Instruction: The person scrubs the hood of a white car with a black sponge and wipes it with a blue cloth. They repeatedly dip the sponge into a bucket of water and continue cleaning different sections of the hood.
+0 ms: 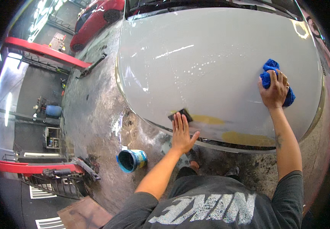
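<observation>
A light grey car hood (227, 37) spreads out before me, with yellowish patches (247, 139) along its front edge and water droplets across its middle. My left hand (182, 134) lies flat near that edge, fingers stretched over a dark rectangular sheet (185, 113), apparently sandpaper, and pressing it against the paint. One yellowish patch (207, 119) lies just right of this sheet. On the right side of the hood, my right hand (275, 89) grips a bunched blue microfiber cloth (289, 98), which rests on the surface. The sheet's underside is hidden.
On the wet, stained concrete floor (96, 94) to the left stands a blue bucket (139, 159). Red lift posts (47, 52) with dark arms reach in from the left. A red car (94, 24) is parked beyond, and a dark windshield (210, 3) borders the hood.
</observation>
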`<state>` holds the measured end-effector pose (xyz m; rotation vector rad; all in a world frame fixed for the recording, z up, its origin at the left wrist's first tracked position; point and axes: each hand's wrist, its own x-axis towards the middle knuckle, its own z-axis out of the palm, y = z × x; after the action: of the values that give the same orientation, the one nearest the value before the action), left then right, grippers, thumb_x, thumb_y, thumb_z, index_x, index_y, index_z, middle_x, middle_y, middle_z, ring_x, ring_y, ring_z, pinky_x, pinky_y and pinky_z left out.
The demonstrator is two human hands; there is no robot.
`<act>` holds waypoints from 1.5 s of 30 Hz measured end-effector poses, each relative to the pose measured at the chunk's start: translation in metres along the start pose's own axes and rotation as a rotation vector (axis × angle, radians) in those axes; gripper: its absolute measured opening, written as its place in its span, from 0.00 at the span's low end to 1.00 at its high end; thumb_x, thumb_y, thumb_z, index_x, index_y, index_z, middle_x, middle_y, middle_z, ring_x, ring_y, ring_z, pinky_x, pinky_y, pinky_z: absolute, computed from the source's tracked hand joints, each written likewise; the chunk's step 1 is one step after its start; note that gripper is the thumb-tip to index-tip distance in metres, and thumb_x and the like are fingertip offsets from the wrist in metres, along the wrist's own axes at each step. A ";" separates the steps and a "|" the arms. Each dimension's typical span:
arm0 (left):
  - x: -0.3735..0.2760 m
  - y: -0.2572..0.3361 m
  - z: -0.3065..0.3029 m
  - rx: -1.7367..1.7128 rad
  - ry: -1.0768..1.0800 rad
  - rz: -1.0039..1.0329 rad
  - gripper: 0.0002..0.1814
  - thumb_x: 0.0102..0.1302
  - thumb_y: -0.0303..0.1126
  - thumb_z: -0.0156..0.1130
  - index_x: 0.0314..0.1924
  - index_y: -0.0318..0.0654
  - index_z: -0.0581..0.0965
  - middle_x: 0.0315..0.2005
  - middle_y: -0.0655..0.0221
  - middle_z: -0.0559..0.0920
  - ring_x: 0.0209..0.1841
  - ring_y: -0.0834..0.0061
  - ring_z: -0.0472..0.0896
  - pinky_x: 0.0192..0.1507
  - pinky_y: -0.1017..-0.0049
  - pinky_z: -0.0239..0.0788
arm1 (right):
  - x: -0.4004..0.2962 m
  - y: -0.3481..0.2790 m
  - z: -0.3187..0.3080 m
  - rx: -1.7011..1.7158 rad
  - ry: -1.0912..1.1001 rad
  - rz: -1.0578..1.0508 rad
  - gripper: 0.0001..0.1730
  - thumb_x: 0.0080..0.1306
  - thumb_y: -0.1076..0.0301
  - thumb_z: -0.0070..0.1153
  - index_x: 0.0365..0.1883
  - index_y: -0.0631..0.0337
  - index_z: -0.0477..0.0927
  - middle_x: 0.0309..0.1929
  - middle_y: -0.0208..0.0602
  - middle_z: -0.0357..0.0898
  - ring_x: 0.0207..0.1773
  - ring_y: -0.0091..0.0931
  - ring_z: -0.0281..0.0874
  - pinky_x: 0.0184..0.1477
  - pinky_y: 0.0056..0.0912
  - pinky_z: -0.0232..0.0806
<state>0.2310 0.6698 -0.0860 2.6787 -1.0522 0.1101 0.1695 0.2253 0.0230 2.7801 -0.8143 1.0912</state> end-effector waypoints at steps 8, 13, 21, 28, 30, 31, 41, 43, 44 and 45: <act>0.195 -0.091 -0.060 0.045 0.061 0.116 0.60 0.78 0.73 0.46 0.86 0.29 0.42 0.86 0.39 0.41 0.89 0.42 0.36 0.86 0.44 0.28 | 0.009 -0.007 -0.005 0.012 -0.013 0.047 0.21 0.63 0.54 0.70 0.51 0.48 0.81 0.62 0.42 0.80 0.68 0.46 0.74 0.69 0.58 0.65; 0.427 -0.163 -0.100 0.044 -0.042 0.090 0.60 0.77 0.77 0.38 0.87 0.31 0.44 0.88 0.50 0.42 0.90 0.54 0.37 0.87 0.50 0.25 | 0.002 0.002 -0.001 0.002 0.023 0.022 0.21 0.60 0.58 0.69 0.49 0.52 0.80 0.59 0.46 0.80 0.67 0.48 0.75 0.68 0.58 0.66; 0.589 -0.190 -0.107 -0.057 -0.057 -0.057 0.61 0.78 0.78 0.34 0.86 0.28 0.44 0.87 0.47 0.43 0.89 0.45 0.37 0.86 0.43 0.28 | -0.004 0.007 -0.011 -0.061 -0.025 0.028 0.21 0.59 0.58 0.69 0.49 0.53 0.80 0.59 0.46 0.79 0.67 0.48 0.74 0.68 0.57 0.66; 0.354 -0.145 -0.078 0.141 -0.024 0.099 0.60 0.79 0.74 0.38 0.85 0.25 0.42 0.87 0.44 0.40 0.89 0.47 0.35 0.87 0.45 0.27 | 0.001 0.003 0.001 -0.053 -0.029 0.058 0.22 0.63 0.56 0.69 0.54 0.49 0.80 0.62 0.42 0.79 0.69 0.46 0.73 0.69 0.59 0.66; 0.241 -0.107 -0.068 0.132 -0.007 0.157 0.62 0.77 0.74 0.44 0.86 0.26 0.41 0.87 0.42 0.39 0.89 0.45 0.35 0.86 0.45 0.26 | 0.000 0.002 -0.001 -0.039 -0.034 0.076 0.22 0.64 0.55 0.68 0.55 0.48 0.79 0.63 0.40 0.79 0.70 0.45 0.73 0.70 0.60 0.66; 0.190 -0.092 -0.066 0.098 -0.020 0.157 0.62 0.76 0.73 0.48 0.86 0.28 0.39 0.87 0.42 0.37 0.89 0.43 0.34 0.86 0.44 0.25 | 0.002 -0.002 0.001 -0.029 -0.020 0.076 0.22 0.65 0.55 0.68 0.55 0.48 0.79 0.63 0.40 0.79 0.70 0.45 0.73 0.70 0.60 0.66; 0.152 -0.124 -0.056 -0.025 -0.022 0.060 0.60 0.77 0.73 0.47 0.87 0.31 0.40 0.87 0.43 0.38 0.89 0.45 0.34 0.86 0.47 0.25 | 0.006 -0.003 0.001 -0.014 -0.010 0.072 0.21 0.64 0.55 0.68 0.53 0.48 0.80 0.64 0.41 0.78 0.71 0.45 0.73 0.70 0.58 0.66; 0.245 -0.160 -0.074 -0.010 -0.024 0.058 0.59 0.78 0.73 0.44 0.87 0.30 0.42 0.87 0.43 0.40 0.89 0.45 0.36 0.87 0.48 0.25 | 0.002 -0.001 0.006 -0.017 -0.015 0.058 0.21 0.63 0.56 0.69 0.53 0.49 0.80 0.64 0.42 0.79 0.71 0.46 0.73 0.70 0.58 0.65; 0.296 -0.179 -0.078 0.002 -0.035 0.076 0.59 0.79 0.74 0.42 0.86 0.29 0.43 0.87 0.44 0.41 0.89 0.46 0.37 0.87 0.49 0.25 | 0.000 0.003 0.005 -0.021 -0.013 0.046 0.21 0.63 0.56 0.69 0.52 0.49 0.80 0.64 0.42 0.79 0.70 0.46 0.73 0.70 0.58 0.65; 0.350 -0.195 -0.085 0.002 -0.023 0.086 0.59 0.79 0.74 0.42 0.86 0.29 0.44 0.87 0.44 0.42 0.89 0.46 0.38 0.87 0.50 0.26 | 0.002 0.005 0.003 -0.025 -0.003 0.038 0.21 0.62 0.57 0.69 0.52 0.50 0.80 0.63 0.43 0.79 0.70 0.46 0.73 0.70 0.58 0.65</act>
<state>0.6228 0.5993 0.0116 2.6423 -1.1751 0.0971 0.1697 0.2192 0.0213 2.7571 -0.8779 1.0753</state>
